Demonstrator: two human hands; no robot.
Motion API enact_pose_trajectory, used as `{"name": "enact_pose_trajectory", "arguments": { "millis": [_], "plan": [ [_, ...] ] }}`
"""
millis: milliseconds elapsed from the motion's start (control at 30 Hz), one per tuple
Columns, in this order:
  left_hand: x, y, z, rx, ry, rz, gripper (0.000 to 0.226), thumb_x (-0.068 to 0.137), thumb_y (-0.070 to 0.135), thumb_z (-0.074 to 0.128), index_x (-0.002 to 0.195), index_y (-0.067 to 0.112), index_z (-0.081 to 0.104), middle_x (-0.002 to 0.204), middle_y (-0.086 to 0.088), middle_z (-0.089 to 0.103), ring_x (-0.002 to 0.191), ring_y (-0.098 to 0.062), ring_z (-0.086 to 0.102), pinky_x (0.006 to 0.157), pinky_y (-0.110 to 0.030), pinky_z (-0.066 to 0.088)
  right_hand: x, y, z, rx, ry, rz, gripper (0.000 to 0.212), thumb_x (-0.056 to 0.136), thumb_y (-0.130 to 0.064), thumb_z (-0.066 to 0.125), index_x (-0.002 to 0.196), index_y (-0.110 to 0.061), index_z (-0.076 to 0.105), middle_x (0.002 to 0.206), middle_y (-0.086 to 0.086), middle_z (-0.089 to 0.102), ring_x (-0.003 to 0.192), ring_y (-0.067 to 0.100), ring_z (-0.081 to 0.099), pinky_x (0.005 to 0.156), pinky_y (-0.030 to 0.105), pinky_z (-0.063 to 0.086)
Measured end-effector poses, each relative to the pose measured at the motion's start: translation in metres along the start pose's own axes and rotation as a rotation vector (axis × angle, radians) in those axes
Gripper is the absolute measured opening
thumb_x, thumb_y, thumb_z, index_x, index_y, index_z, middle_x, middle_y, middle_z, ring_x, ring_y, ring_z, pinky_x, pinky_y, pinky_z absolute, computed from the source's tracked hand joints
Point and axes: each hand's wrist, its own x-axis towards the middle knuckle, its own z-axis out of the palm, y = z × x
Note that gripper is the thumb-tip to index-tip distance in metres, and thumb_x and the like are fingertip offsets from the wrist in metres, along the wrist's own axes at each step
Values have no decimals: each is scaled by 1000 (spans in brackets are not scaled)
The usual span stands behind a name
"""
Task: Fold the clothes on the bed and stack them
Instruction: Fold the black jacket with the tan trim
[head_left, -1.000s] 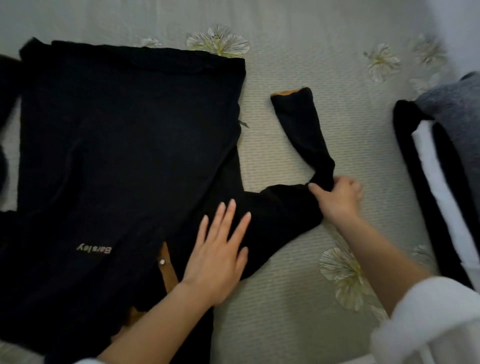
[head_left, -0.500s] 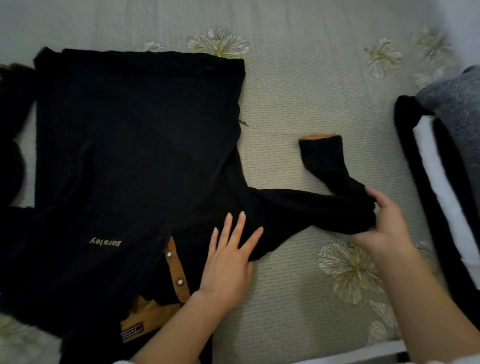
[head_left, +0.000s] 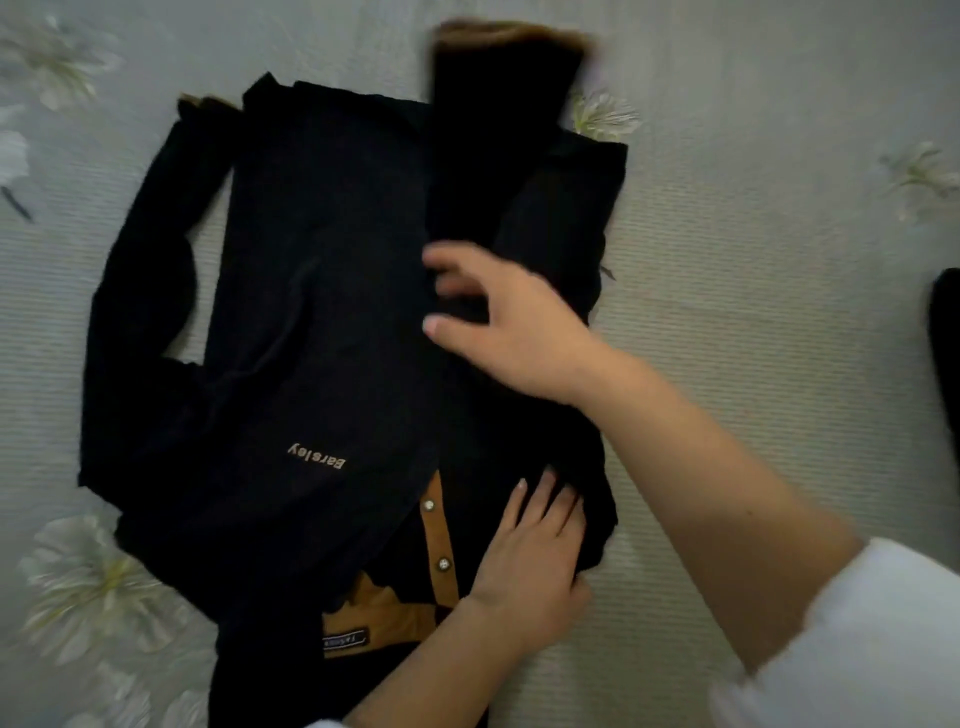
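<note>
A black long-sleeved shirt with a tan collar and button placket lies flat on the bed, collar towards me. My left hand presses flat on the shirt's shoulder beside the placket, fingers apart. Over the shirt's middle, my right hand pinches the right sleeve, which is laid across the body. Its tan-edged cuff is blurred at the far hem. The other sleeve curves along the shirt's left side.
The bed cover is pale grey-green with white flower prints. At the right edge shows part of a dark garment. My white sleeve fills the lower right corner.
My right hand has swung the right sleeve from out on the bed cover over onto the shirt's body. The view has shifted right, so the clothes pile is nearly out of frame.
</note>
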Motion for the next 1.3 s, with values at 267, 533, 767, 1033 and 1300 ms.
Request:
{"name": "enact_pose_trajectory", "arguments": {
  "millis": [267,533,767,1033,1300],
  "plan": [
    [-34,-34,-4,-232,9,191,64,80,29,30,141,14,44,152,-1,35,143,-15,26,120,-37,8,-63,74,24,-44,224,332,17,86,-10,59,97,-22,65,77,-9,63,71,12,60,74,32,48],
    [5,-146,-117,-999,756,-609,23,93,4,49,98,20,65,99,-3,70,86,-11,66,82,-29,54,-72,71,48,-333,-32,213,16,86,-26,62,99,-22,53,85,-10,47,81,14,56,69,29,42],
    [69,-201,-192,-1001,781,-840,53,84,43,64,126,15,45,118,-4,56,97,-19,61,81,-32,54,-89,78,67,-581,-257,-173,29,54,-18,74,78,-23,59,65,-8,51,54,12,51,48,23,39],
    [101,-217,-209,-270,482,-896,34,86,43,60,99,12,64,112,-12,60,105,-31,56,87,-41,50,-75,73,65,-415,-248,-1,29,79,-43,38,66,-19,48,62,-9,49,52,10,44,51,28,42],
    [79,-219,-248,-1755,748,-452,24,94,17,38,103,19,60,105,0,69,103,-18,65,91,-32,53,-72,74,56,-95,-25,288,7,92,-33,52,95,-27,53,52,-3,55,52,13,54,55,26,44]
  ]
}}
